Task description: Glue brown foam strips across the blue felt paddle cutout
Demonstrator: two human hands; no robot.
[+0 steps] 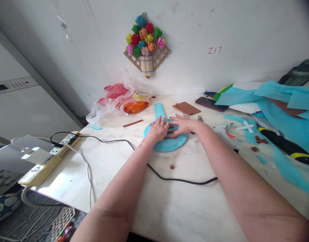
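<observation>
Our left hand (159,130) lies flat with fingers extended on the blue paper-covered disc (166,146), and our right hand (185,125) has its fingers spread over the disc's brown strips (167,137); we grip nothing in either. The disc lies on the marble-patterned surface (194,208), its tab pointing away from us. Left of the disc we see a brown stick (132,123); beyond it to the right, folded brown paper (187,108); nearer us, a brown scrap (171,166) and black cable (166,178); far left, a power strip (44,168).

A single head-worn view looks forward and down from close above the table (189,205) toward the wall (189,27).
</observation>
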